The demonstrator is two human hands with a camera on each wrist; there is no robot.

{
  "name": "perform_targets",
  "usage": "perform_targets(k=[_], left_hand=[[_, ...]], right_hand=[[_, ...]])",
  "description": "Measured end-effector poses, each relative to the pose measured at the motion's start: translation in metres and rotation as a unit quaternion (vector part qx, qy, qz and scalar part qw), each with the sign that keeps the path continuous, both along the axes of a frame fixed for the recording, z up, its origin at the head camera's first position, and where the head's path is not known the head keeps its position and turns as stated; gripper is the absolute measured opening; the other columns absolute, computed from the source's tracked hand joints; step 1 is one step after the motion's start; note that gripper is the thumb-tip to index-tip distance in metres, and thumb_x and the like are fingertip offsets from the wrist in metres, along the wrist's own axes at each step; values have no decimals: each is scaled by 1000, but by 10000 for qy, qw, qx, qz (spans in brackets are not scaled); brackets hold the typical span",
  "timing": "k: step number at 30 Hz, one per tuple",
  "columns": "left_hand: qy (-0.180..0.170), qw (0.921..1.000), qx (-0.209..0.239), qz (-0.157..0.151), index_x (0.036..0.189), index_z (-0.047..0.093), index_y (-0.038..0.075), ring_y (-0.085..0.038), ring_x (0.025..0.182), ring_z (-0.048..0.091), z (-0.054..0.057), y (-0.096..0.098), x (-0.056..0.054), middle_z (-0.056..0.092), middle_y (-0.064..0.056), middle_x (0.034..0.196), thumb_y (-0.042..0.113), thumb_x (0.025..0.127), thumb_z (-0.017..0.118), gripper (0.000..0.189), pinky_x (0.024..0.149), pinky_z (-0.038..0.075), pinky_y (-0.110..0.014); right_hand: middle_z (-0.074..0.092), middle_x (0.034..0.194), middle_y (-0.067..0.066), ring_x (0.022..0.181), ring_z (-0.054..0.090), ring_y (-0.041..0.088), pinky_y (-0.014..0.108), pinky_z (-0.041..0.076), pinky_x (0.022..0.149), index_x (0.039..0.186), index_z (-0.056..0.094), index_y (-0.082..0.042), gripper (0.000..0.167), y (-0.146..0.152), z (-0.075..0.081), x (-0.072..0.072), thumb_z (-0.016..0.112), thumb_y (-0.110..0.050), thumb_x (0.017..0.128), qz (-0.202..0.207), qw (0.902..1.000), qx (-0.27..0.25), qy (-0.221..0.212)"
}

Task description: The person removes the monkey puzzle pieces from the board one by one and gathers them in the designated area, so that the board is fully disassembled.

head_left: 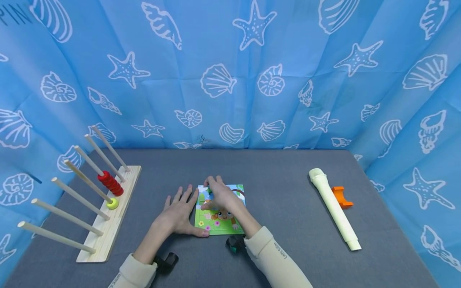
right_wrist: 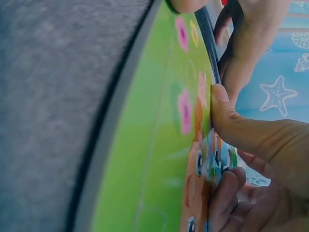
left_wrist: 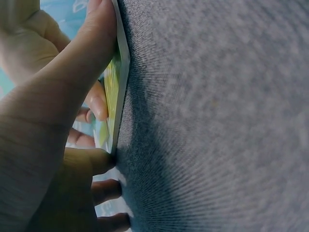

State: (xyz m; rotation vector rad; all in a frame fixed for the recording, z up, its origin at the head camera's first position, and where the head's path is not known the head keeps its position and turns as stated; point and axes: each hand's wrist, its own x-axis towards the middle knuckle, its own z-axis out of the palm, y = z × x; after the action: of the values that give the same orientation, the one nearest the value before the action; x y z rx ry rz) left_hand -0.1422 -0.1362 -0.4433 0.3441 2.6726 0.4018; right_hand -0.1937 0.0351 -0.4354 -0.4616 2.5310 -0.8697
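Observation:
A square jigsaw puzzle lies flat on the grey table, its picture showing a brown cartoon animal, pink flowers and green grass. My left hand rests at its left side with fingers spread; the thumb lies along the near edge and the index finger reaches the left edge. Over the upper left part of the picture is my right hand, thumb and bent fingers around a small colourful puzzle piece. Those fingers hide much of the piece. In the right wrist view the thumb tip touches the picture's surface.
At the left stands a wooden peg rack with red beads and a yellow bead. A pale toy microphone and an orange curved block lie at the right. Behind the table hangs a blue shell-patterned curtain.

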Motion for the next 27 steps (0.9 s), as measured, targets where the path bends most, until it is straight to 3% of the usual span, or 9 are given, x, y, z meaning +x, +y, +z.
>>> perform_targets(k=[5,14,23,27], left_hand=[[2,10000,2,-22,165,16,8,-53,157,8,1,0,0,11,-22,172,74,67,82,135,117,14,-78],[-60,10000,-13,-41,165,16,8,-53,156,8,0,-1,-1,10,-22,172,74,68,82,134,117,14,-78],[0,10000,32,-14,164,17,8,-53,156,8,-1,0,0,11,-22,171,72,67,83,135,118,14,-78],[18,10000,28,-32,164,16,8,-53,156,8,0,0,0,11,-22,172,73,67,83,135,118,14,-78]], right_hand=[[47,140,18,105,61,30,47,55,91,137,54,-14,61,0,-1,2,84,-27,86,86,9998,41,174],[48,133,18,97,57,22,40,55,85,137,60,-10,59,4,3,4,85,-25,86,294,9984,44,476],[52,131,17,100,56,21,33,55,78,140,62,-10,54,7,13,3,80,-10,89,544,9960,428,569],[53,128,16,94,55,18,29,52,74,140,63,-11,54,9,13,4,80,-10,89,582,9946,494,701]])
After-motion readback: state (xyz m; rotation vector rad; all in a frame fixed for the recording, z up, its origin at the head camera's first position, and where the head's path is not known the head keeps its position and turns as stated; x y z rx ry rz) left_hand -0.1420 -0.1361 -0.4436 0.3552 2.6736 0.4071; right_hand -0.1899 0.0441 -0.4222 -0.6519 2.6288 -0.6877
